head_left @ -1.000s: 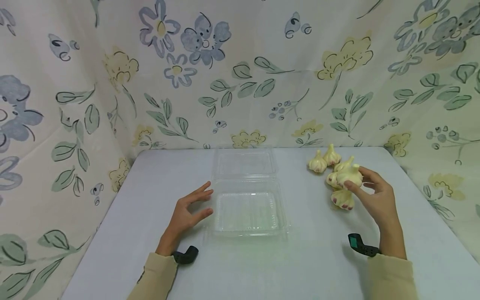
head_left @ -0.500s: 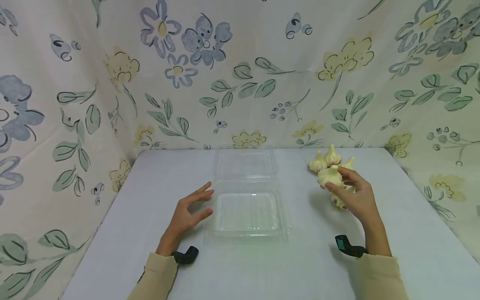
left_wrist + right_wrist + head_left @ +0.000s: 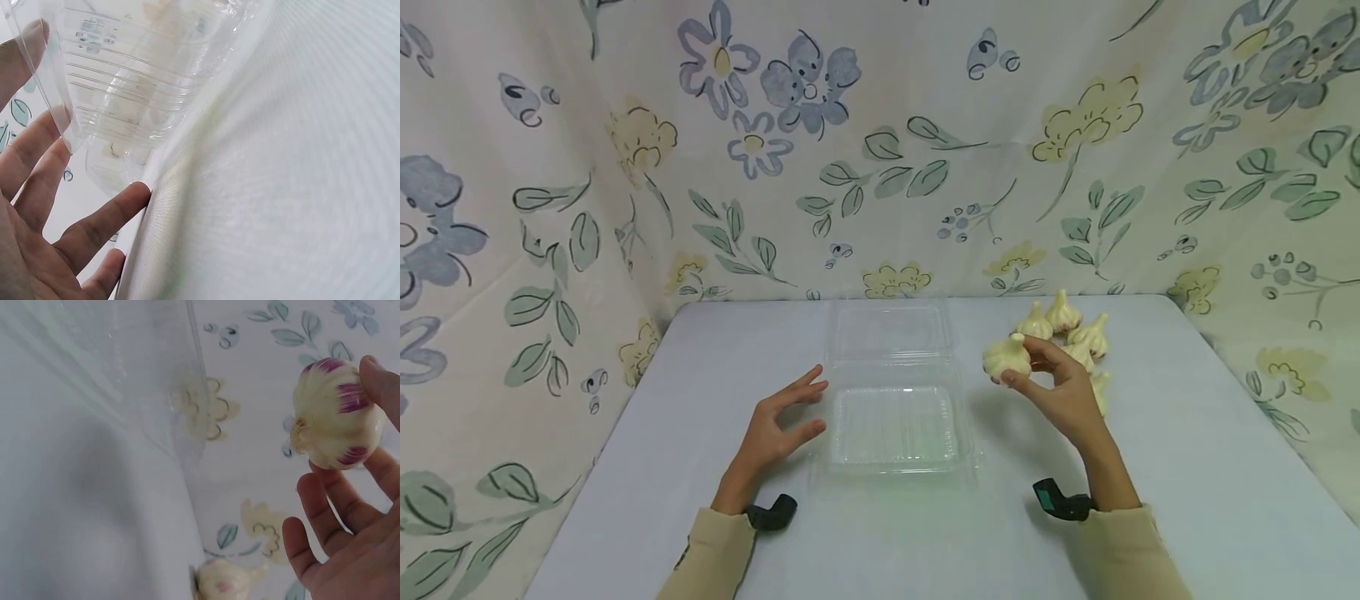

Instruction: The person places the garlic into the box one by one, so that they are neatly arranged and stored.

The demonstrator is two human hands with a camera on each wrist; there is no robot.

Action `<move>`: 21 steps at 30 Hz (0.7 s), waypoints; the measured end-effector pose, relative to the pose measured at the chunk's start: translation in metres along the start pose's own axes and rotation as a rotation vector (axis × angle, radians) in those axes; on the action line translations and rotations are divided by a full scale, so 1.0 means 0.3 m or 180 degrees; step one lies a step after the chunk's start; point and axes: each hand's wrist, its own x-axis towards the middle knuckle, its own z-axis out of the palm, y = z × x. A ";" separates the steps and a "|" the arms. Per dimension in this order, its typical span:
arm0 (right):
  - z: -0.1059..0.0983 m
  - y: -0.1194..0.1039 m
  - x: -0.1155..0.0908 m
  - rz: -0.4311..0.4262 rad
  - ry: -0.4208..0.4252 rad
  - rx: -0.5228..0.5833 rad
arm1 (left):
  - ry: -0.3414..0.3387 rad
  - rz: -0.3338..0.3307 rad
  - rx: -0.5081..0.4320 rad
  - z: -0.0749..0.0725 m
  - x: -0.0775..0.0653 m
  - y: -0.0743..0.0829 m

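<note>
A garlic bulb (image 3: 1007,358) is pinched between the thumb and fingers of my right hand (image 3: 1063,398), raised over the table to the right of a clear plastic clamshell box (image 3: 891,425). Purple streaks and a root end show on this bulb in the right wrist view. The box lies unfolded, its lid (image 3: 889,329) laid back toward the far edge. At its left rim is my left hand (image 3: 781,425), fingers spread and fairly straight. In the left wrist view, those fingertips (image 3: 139,190) are right at the box's edge.
Several more garlic bulbs (image 3: 1062,312) are grouped at the back right of the white table (image 3: 700,358), partly hidden by my right hand. A floral curtain (image 3: 887,233) rises behind the table and along both sides.
My right hand has carried the garlic bulb leftward, from above the group of bulbs toward the box. The left hand has stayed at the box's left rim.
</note>
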 end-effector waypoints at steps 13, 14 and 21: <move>0.131 -0.031 -0.007 -0.0111 -0.0274 0.0335 | -0.0002 0.0013 0.0082 -0.002 -0.002 -0.002; 0.139 -0.034 -0.008 -0.0124 -0.0288 0.0336 | -0.0002 0.0022 0.0092 -0.002 -0.001 0.000; 0.181 -0.046 -0.019 -0.0138 -0.0337 0.0295 | 0.0008 0.0076 0.0040 0.003 0.000 -0.001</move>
